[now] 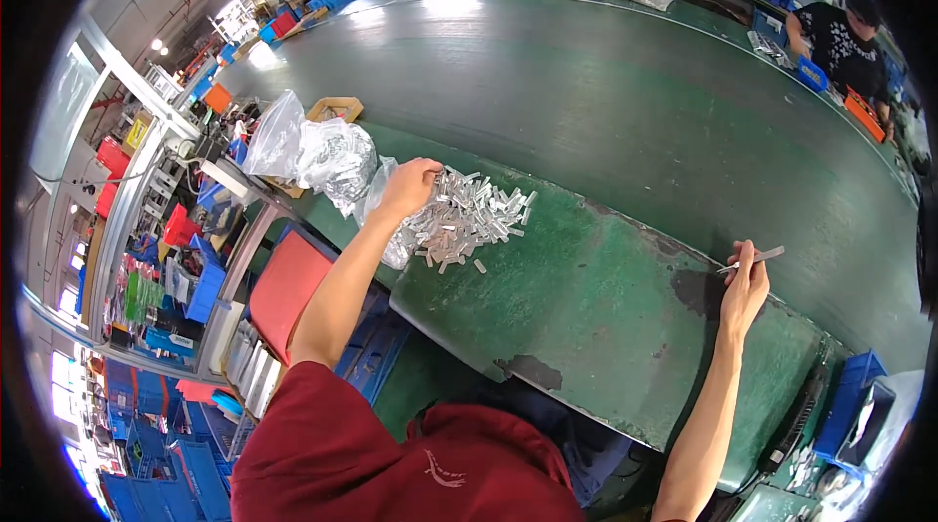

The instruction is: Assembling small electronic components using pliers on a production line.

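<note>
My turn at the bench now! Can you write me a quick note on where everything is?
Left hand: resting on the pile of small silver strips at the bench's far left, beside the clear bags.
Right hand: grip shut on one strip, at the bench edge by the belt.
Done: one strip taken out to the belt edge.
Left: the pile looks large; no strips seen on the belt near the hand.

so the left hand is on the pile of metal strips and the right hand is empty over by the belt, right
Not quite: the head view shows the right hand holding a thin metal strip by the belt. The left hand is on the pile, as you said.
</note>
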### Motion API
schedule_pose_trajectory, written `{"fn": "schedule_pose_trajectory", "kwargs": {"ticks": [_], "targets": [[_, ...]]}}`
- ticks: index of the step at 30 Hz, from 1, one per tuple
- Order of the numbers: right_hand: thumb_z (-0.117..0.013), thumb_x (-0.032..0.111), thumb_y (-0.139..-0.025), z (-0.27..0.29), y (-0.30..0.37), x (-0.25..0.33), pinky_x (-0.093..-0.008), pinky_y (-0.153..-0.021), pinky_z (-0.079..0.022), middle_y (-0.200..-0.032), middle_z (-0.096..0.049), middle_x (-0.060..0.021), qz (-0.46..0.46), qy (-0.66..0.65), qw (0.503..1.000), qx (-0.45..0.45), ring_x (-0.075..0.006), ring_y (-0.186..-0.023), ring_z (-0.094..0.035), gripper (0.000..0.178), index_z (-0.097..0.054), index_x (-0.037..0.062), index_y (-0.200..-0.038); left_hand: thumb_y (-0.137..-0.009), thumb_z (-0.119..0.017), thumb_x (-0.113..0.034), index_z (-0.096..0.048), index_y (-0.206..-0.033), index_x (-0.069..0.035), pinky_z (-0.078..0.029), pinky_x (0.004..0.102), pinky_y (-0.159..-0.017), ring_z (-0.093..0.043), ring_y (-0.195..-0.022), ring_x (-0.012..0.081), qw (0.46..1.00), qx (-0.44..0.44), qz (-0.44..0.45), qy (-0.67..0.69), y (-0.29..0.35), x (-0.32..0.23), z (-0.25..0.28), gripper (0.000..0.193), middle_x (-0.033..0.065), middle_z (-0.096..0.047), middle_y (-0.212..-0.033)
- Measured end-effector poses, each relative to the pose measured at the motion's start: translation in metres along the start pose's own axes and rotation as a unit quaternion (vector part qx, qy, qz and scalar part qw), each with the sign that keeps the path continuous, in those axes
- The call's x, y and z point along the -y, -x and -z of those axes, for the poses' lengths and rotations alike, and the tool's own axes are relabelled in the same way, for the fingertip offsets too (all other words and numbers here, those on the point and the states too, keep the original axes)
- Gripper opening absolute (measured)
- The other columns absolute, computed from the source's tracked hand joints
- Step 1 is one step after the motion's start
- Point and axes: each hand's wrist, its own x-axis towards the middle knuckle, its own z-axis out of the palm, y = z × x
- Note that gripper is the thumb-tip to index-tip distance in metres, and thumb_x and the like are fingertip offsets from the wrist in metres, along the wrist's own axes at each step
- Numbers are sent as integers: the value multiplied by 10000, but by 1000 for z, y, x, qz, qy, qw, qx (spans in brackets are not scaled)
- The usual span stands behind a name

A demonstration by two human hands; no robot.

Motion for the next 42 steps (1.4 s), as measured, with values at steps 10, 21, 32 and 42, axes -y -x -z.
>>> {"fn": "schedule_pose_trajectory", "kwargs": {"ticks": [10,21,32,42], "targets": [[-560,384,-1048,-1,1,2,-228,-551,-349,-795,-592,-6,2,5,1000,2,-49,-606,-431,434,-701,-26,-1043,-886,-704,-163,-741,-1032,-76,-541,396,-823,-697,-955,294,996,71,-32,34,-9,3,25,174,107,-714,-1011],[-561,380,-1049,0,1,2,-231,-555,-360,-793,-595,-8,-5,3,1000,2,-53,-613,-441,429,-703,-25,-1044,-949,-639,-146,-681,-1101,-38,-539,365,-873,-696,-992,274,992,68,-40,102,-11,10,20,191,123,-687,-1124],[-570,379,-1046,0,0,-3,-224,-560,-360,-786,-587,6,-10,-12,1000,7,-45,-624,-447,422,-711,-18,-1045,-1003,-609,-250,-680,-1138,-42,-533,371,-818,-680,-988,271,993,-1,-96,71,21,-36,55,258,131,-693,-1071],[-577,381,-1042,0,0,0,-224,-562,-344,-787,-586,7,-8,2,1000,5,-45,-630,-431,418,-713,-14,-1051,-995,-548,-250,-615,-1211,50,-429,471,-1065,-551,-1241,428,996,79,42,-19,101,-22,42,375,266,-596,-1303]]}}
